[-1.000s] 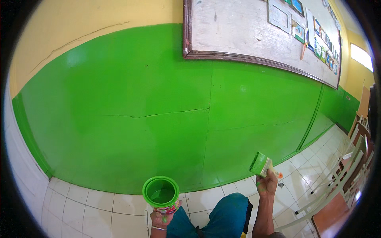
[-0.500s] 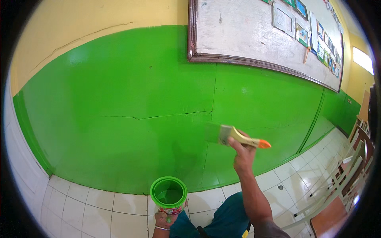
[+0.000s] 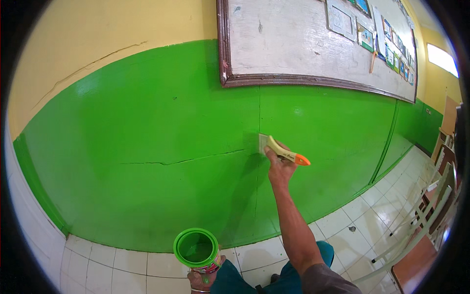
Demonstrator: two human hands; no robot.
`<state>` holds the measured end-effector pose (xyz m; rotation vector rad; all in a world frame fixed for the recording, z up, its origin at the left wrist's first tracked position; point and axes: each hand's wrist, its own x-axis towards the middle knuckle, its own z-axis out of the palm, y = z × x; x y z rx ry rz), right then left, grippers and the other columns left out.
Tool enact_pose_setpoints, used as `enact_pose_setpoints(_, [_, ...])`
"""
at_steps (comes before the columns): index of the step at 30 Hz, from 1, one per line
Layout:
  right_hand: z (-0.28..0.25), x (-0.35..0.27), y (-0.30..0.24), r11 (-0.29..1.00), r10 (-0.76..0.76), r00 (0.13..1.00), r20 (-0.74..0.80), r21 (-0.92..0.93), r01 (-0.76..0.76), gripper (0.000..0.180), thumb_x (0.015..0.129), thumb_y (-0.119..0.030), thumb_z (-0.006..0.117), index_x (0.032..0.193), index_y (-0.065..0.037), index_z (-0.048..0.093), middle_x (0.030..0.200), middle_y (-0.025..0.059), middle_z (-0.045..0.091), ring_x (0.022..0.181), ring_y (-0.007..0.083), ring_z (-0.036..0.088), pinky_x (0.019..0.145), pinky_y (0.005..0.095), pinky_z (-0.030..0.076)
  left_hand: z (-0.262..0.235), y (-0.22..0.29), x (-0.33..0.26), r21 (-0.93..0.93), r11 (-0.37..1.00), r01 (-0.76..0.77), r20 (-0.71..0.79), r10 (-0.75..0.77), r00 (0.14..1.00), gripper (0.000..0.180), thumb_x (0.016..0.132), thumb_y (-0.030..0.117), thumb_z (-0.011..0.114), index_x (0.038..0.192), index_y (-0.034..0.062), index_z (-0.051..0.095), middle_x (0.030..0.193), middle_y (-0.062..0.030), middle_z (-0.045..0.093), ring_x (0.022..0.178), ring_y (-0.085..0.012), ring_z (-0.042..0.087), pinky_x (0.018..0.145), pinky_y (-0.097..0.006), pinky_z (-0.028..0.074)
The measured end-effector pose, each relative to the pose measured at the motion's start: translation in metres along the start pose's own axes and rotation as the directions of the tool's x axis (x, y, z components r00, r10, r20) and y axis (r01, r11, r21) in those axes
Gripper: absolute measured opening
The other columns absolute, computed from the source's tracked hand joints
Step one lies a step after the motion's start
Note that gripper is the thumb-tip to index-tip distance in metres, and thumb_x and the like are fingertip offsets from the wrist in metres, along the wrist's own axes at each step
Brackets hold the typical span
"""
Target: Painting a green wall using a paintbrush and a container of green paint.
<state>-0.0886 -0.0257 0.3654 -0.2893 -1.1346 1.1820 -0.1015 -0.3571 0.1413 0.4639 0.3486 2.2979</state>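
In my right hand is a wide paintbrush with a pale yellow handle and an orange tip. Its bristles, green and hard to tell from the paint behind, point left at the green wall, near a vertical crack; whether they touch it I cannot tell. Low in the view, my left hand holds a paint can from below, fingers partly hidden by it. Green paint shows inside the can's green rim, and a green smear marks the left hand.
Above hangs a white board in a brown frame, with pictures pinned at its right. Chairs stand at the far right on the white tiled floor. A white door borders the wall at the left.
My right hand has moved up and left with the brush, closer to the wall's vertical crack. The can sits slightly lower and further left in view, still held by my left hand.
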Motion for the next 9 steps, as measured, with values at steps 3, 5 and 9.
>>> enact_pose_setpoints(3, [-0.002,0.004,0.001,0.982,-0.189,0.982,-0.001,0.001,0.189,0.031,0.083,-0.002,0.077,0.112,0.005,0.067,0.108,0.0174,0.069,0.097,0.0197,0.067,0.082,0.0312,0.061,0.019,0.006,0.010,-0.026,0.999,-0.047,0.020,0.047,0.999,0.104,0.052,0.023,0.087,0.145,0.0133,0.042,0.143,-0.0118,0.049,0.133,-0.0353,0.045,0.095,-0.054,0.040])
enact_pose_setpoints(5, [0.004,-0.003,-0.002,0.943,-0.333,0.938,-0.099,-0.027,0.332,0.031,0.083,0.001,0.075,0.113,0.004,0.067,0.108,0.0161,0.068,0.097,0.0191,0.066,0.082,0.0301,0.059,0.015,0.009,0.008,0.000,0.998,-0.069,0.027,0.069,0.997,0.105,0.052,0.025,0.088,0.146,0.0136,0.042,0.143,-0.0115,0.049,0.134,-0.0352,0.045,0.091,-0.051,0.041])
enact_pose_setpoints(9, [-0.006,0.003,-0.004,0.798,-0.589,0.789,-0.177,-0.282,0.532,0.034,0.085,0.001,0.075,0.117,0.001,0.067,0.112,0.0151,0.066,0.101,0.0213,0.065,0.084,0.0293,0.058,0.010,0.013,0.007,-0.027,0.998,-0.052,0.031,0.053,0.998,0.107,0.052,0.027,0.089,0.147,0.0163,0.040,0.144,-0.0103,0.049,0.136,-0.0361,0.043,0.092,-0.050,0.040])
